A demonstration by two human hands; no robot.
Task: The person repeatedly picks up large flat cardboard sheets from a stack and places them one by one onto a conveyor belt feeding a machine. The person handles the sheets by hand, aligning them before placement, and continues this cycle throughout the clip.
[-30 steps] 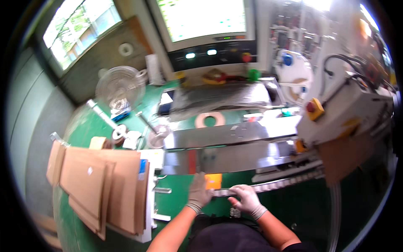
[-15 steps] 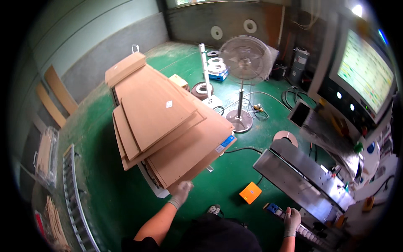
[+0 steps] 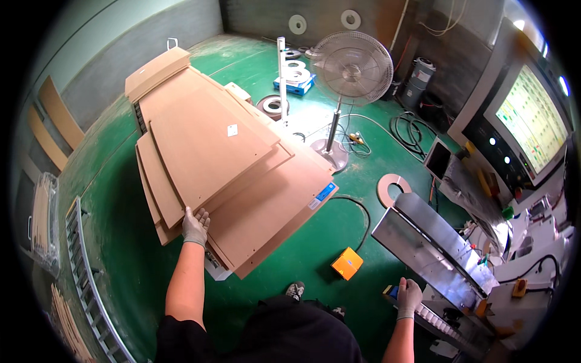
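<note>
My left hand, in a grey glove, lies on the near edge of a stack of brown wooden panels, its fingers spread flat on the top boards. The stack rests on a cart in front of me, on the left. My right hand, also gloved, rests on the near end of a long metal machine table at the lower right. Whether it grips anything is unclear.
An orange foot pedal box sits on the green floor between stack and machine. A standing fan, tape rolls and cables lie behind. A monitor stands at right; a roller rail runs at left.
My view has swung from the machine table to the panel stack on the left. My left hand left the table and now lies on the stack's edge; the right stays at the machine.
</note>
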